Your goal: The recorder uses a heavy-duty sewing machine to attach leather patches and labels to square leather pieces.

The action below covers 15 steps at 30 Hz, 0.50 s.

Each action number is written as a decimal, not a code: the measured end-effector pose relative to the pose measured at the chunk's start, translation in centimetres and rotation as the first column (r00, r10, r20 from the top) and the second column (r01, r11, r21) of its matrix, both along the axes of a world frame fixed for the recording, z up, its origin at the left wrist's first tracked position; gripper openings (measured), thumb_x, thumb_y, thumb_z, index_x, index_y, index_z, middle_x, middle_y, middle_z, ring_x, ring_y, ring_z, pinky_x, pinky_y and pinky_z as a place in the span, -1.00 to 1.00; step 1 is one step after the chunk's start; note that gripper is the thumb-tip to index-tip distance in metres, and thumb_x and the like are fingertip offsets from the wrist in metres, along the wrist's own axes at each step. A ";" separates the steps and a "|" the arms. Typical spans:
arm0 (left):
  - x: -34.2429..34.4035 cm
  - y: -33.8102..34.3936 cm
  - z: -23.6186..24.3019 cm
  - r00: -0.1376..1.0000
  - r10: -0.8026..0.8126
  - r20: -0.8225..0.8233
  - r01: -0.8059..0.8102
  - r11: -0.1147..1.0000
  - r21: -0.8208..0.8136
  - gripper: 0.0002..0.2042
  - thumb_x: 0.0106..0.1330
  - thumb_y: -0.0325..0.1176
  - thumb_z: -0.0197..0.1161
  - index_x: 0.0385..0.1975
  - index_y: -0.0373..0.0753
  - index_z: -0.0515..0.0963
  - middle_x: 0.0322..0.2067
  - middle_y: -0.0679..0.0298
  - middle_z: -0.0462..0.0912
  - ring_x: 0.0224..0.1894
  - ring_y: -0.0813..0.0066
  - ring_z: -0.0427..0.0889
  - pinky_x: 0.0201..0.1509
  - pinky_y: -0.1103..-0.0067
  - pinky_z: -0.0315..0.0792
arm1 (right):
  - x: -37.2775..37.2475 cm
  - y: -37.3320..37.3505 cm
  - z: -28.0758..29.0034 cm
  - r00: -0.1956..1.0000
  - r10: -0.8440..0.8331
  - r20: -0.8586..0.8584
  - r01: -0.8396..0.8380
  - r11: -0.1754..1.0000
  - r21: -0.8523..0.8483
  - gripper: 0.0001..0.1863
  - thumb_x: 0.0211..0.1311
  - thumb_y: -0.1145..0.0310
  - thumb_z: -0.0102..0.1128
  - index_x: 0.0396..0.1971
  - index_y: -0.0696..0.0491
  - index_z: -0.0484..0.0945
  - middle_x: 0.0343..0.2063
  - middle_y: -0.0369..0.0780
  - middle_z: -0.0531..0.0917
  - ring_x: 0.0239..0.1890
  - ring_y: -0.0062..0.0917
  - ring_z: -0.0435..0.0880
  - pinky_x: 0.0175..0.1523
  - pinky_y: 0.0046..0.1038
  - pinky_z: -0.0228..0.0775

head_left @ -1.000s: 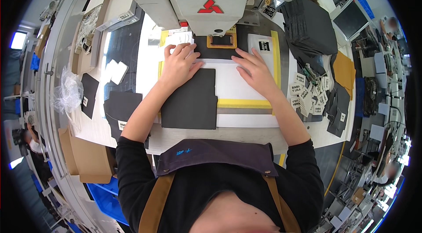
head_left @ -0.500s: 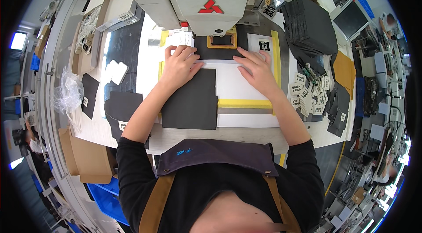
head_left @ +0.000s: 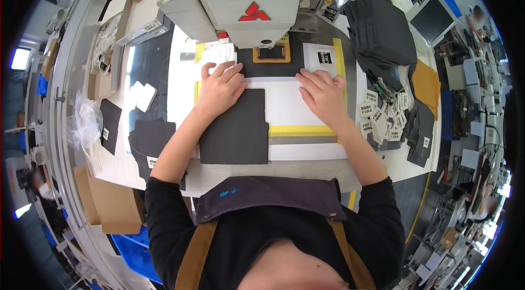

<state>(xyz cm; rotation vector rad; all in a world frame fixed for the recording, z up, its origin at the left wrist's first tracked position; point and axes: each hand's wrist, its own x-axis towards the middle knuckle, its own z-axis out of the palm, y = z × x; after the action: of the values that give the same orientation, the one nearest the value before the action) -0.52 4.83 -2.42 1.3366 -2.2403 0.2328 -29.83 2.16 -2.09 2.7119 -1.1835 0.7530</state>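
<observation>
My left hand (head_left: 221, 90) rests with its fingers stretched out at the left edge of a dark grey panel (head_left: 270, 70). This panel lies under the sewing machine head (head_left: 251, 3). My right hand (head_left: 324, 96) lies flat on the white template board (head_left: 290, 105), its fingertips by the panel's lower right corner. Around the machine's needle area sits an orange-yellow frame (head_left: 272, 61) on the panel. Beneath my left wrist, a second dark panel (head_left: 234, 134) covers part of the board. A white label with a black patch (head_left: 325, 58) lies beyond my right fingers.
Yellow tape (head_left: 303, 130) borders the board. To the right are loose white labels (head_left: 377, 120), a stack of dark panels (head_left: 380, 27) and a brown-yellow piece (head_left: 426, 85). On the left lie more dark pieces (head_left: 150, 139), a plastic bag (head_left: 86, 118) and an open carton (head_left: 109, 200).
My right hand has shifted slightly to the right and its fingers have drawn closer together. The left hand stays at the panel's left edge. The whole view has moved a little.
</observation>
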 end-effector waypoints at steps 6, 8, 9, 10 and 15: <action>-0.1 0.1 0.0 0.999 0.004 0.036 -0.004 1.000 -0.010 -0.89 0.17 -0.32 0.33 -0.43 -0.16 0.56 -0.10 0.33 0.68 0.01 0.44 0.57 0.16 0.28 0.20 | -0.4 0.0 0.1 1.000 0.013 0.011 -0.013 0.999 0.041 -0.63 0.11 0.27 0.30 -0.02 -0.09 0.62 0.02 -0.46 0.63 -0.11 -0.62 0.50 0.00 -0.37 0.00; -0.1 0.2 -0.1 0.999 0.012 0.035 -0.012 1.000 0.005 -0.90 0.18 -0.32 0.32 -0.42 -0.16 0.56 -0.10 0.33 0.68 -0.01 0.46 0.58 0.17 0.29 0.20 | -0.5 0.1 0.1 1.000 0.016 -0.020 -0.015 0.999 0.035 -0.63 0.15 0.26 0.27 0.00 -0.08 0.60 0.03 -0.46 0.61 -0.10 -0.62 0.47 -0.01 -0.34 0.03; -0.1 0.3 -0.1 0.999 0.012 0.035 -0.012 1.000 0.006 -0.90 0.18 -0.32 0.32 -0.42 -0.16 0.56 -0.10 0.33 0.68 -0.01 0.46 0.58 0.17 0.29 0.20 | -0.5 0.2 0.0 1.000 0.016 -0.020 -0.015 0.999 0.036 -0.63 0.15 0.26 0.27 0.00 -0.08 0.60 0.03 -0.46 0.61 -0.10 -0.62 0.47 -0.01 -0.34 0.03; -0.1 0.3 -0.2 0.999 0.017 0.040 -0.018 1.000 0.001 -0.90 0.18 -0.32 0.32 -0.42 -0.16 0.56 -0.11 0.33 0.68 -0.01 0.47 0.59 0.17 0.30 0.21 | -0.5 0.2 0.0 1.000 0.015 -0.026 -0.014 0.999 0.038 -0.63 0.15 0.26 0.27 0.00 -0.08 0.60 0.04 -0.46 0.60 -0.11 -0.62 0.47 -0.01 -0.33 0.03; -0.3 0.2 -0.2 0.999 0.020 0.047 -0.020 1.000 -0.007 -0.90 0.17 -0.32 0.32 -0.41 -0.14 0.55 -0.11 0.34 0.68 -0.01 0.48 0.59 0.18 0.32 0.22 | -0.6 0.3 0.0 1.000 0.005 -0.025 -0.003 0.999 0.051 -0.62 0.15 0.25 0.27 0.01 -0.08 0.59 0.05 -0.47 0.59 -0.11 -0.62 0.46 -0.01 -0.33 0.03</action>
<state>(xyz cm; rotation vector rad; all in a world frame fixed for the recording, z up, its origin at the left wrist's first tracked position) -0.77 5.06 -2.60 1.3635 -2.2635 0.2811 -30.44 2.44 -2.13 2.7570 -1.2091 0.6971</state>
